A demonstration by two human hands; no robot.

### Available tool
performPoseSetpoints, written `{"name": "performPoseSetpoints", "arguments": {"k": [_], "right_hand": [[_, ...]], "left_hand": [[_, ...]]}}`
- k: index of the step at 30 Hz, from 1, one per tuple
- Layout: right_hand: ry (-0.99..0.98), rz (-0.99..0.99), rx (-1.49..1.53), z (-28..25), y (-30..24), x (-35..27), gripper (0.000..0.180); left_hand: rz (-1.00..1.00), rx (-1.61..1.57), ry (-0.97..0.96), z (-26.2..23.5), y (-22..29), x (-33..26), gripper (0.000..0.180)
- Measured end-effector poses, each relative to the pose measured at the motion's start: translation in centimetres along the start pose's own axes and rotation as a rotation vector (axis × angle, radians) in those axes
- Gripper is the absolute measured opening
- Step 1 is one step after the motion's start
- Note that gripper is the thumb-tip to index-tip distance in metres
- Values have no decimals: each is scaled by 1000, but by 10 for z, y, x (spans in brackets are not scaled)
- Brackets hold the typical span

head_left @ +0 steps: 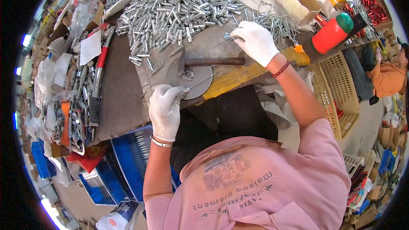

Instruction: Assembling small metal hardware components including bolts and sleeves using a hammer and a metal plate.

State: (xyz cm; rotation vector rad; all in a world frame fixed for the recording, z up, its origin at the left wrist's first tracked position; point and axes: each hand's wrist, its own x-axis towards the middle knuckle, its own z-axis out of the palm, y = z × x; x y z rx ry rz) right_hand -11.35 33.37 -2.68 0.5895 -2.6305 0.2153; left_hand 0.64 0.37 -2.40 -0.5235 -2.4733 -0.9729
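On the head view, I see my left hand (165,110) with fingers clamped on a thin metal rod (199,83) over the round steel plate (200,86). My right hand (254,41) pinches a small piece from the tube pile (179,4). I judge the rod can slip, because the hammer (208,62) lies just beside it.

A bare strip of brown worktop (121,98) runs down the left centre of the frame, open for passage. Above it, the heap of short silver metal tubes (179,4) blocks the upper middle. A wooden-handled hammer (211,61) lies across the round grey metal plate (187,76). Red-handled tools (99,81) crowd the left edge.
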Motion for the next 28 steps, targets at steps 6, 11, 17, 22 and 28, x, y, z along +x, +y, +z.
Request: {"name": "performPoseSetpoints", "arguments": {"k": [6, 11, 17, 22, 28], "right_hand": [[-173, 41, 58, 6, 5, 14, 7], [-42, 62, 168, 13, 3, 5, 7], [-91, 118, 147, 9, 12, 10, 8], [-192, 114, 157, 15, 16, 16, 11], [-173, 34, 99, -8, -13, 29, 12]], "left_hand": [[2, 11, 7, 1, 1, -1, 16], [41, -11, 47, 3, 1, -2, 15], [41, -6, 37, 3, 0, 2, 14], [41, -4, 59, 2, -3, 2, 13], [95, 64, 9, 2, -22, -9, 14]]}}
